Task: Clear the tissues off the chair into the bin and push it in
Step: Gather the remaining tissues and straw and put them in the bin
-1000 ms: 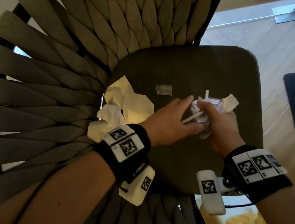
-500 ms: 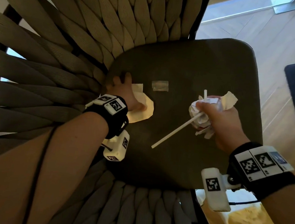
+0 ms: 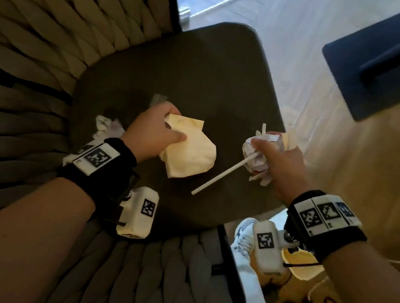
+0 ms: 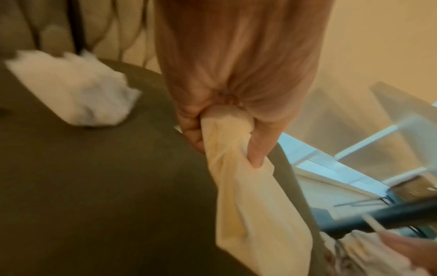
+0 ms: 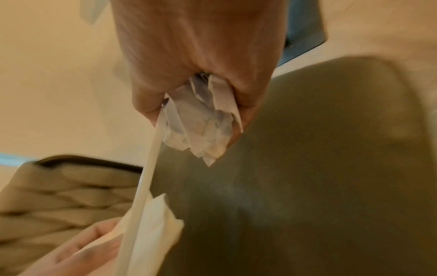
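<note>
Our left hand (image 3: 155, 131) gripped cream tissue (image 3: 189, 150); right hand (image 3: 277, 160) bunched crumpled paper (image 3: 256, 155) plus straw (image 3: 218, 178), freeing seat (image 3: 204, 64); white tissue (image 3: 108, 127) left.

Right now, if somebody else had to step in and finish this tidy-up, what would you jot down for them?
Left hand: grips a yellowish tissue, lifted off the seat cushion.
Right hand: grips a crumpled white wad together with a white straw.
On the seat: one crumpled white tissue beside the left wrist, and a small clear scrap beyond the left hand.
Done: most litter is gathered in the hands.
Left: pick up those two bits, drop everything in the bin, push the chair in. I cannot make out the bin for certain.
</note>
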